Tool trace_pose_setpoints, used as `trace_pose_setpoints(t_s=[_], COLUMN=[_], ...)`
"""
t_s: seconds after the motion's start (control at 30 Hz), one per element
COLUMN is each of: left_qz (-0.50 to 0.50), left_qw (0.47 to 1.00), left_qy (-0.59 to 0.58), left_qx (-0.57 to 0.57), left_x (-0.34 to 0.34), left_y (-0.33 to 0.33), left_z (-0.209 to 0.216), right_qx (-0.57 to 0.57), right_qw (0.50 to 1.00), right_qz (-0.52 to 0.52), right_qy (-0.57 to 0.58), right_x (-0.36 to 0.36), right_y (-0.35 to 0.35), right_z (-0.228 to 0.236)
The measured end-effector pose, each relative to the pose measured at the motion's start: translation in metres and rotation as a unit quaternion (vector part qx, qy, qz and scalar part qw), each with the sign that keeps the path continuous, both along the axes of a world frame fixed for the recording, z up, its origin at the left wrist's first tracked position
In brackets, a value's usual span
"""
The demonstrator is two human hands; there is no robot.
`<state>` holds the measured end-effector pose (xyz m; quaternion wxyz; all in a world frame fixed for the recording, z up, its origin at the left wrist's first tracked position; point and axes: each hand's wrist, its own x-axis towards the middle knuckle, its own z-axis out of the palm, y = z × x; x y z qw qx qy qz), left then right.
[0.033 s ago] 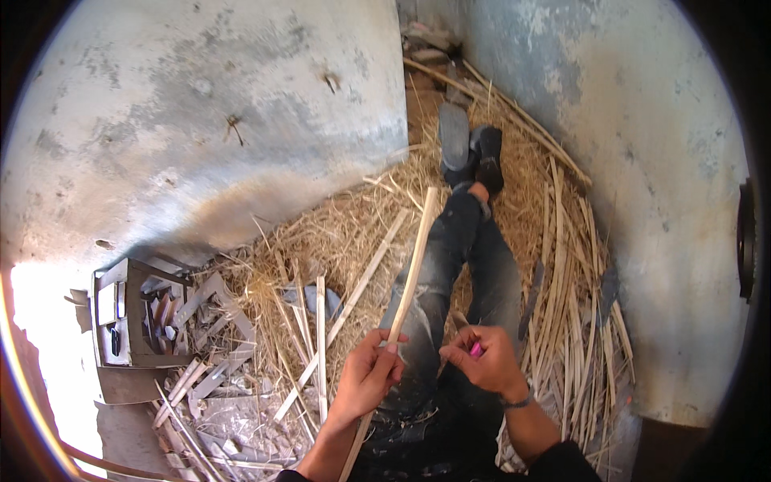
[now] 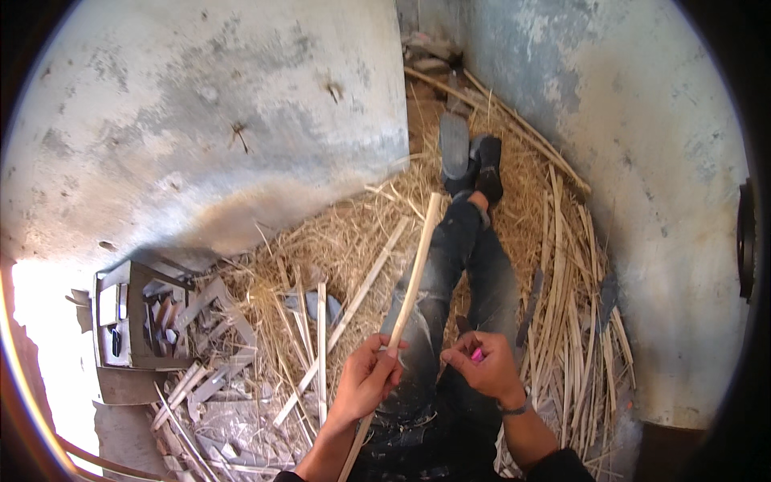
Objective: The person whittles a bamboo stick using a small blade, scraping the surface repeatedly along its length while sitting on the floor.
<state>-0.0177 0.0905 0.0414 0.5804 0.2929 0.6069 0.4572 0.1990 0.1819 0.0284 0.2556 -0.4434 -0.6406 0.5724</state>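
My left hand (image 2: 366,381) is closed around a long, pale strip of split wood or bamboo (image 2: 421,265). The strip slants from beside my left forearm up across my left leg, with its far end near my shins. Over my right thigh, my right hand (image 2: 493,371) is closed on a tool with a pink handle (image 2: 478,355). A dark, blade-like piece (image 2: 463,324) sticks out just beyond those fingers; the grip hides most of the tool. The two hands are apart, and the tool does not touch the strip.
My outstretched legs (image 2: 490,269) lie over straw-like shavings (image 2: 514,209). Many pale strips (image 2: 562,321) are heaped along the right wall (image 2: 642,161). Loose strips (image 2: 321,353) lie at left. A battered wooden box (image 2: 120,317) with scraps stands beside the bright opening (image 2: 48,345).
The whole view has shifted slightly, so the walls and floor sit a little lower. Both hands keep their holds on the strip and the tool.
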Motion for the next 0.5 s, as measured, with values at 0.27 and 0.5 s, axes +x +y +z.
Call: trace_pose_setpoints(t_s=[0.27, 0.5], left_qz=[0.032, 0.000], left_qw=[0.979, 0.966], left_qy=[-0.158, -0.195], left_qx=[0.122, 0.171], left_x=[0.017, 0.039], left_y=[-0.026, -0.038], left_z=[0.026, 0.019], right_qx=[0.024, 0.189], right_qw=[0.963, 0.958], right_qz=[-0.267, -0.214], right_qy=[0.033, -0.014], right_x=[0.054, 0.068], right_y=[-0.078, -0.098], right_z=[-0.096, -0.162])
